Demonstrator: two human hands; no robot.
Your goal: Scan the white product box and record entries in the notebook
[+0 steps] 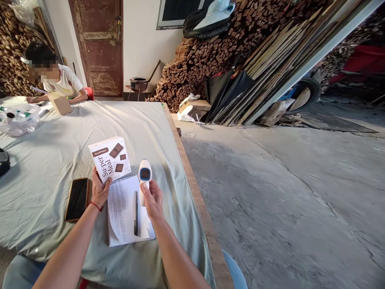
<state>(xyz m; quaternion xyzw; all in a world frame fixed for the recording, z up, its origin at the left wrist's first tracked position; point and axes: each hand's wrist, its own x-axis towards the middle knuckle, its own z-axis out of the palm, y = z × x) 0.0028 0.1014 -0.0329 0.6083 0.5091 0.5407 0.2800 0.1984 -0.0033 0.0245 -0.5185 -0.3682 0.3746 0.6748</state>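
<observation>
My left hand [100, 188] grips the lower edge of a white box [122, 166] printed "Su-per Meal" with brown squares, tilted up over the table. In my right hand [154, 198] is a white and blue infrared thermometer [145, 170], its dark screen facing me and my fingers closed round its handle. Below both hands lies a notebook [120, 230] with handwriting on its page. A black pen [136, 214] rests on the notebook. Left of it a phone [77, 199] in an orange-brown case lies with its screen dark.
The table [135, 120] has a pale cloth and a wooden edge [192, 180] on the right. At the far left sit a cardboard box [60, 103] and a clear plastic tub [22, 124] of bottles. A person [66, 82] leans on the far side. Stacked firewood [195, 60] stands behind.
</observation>
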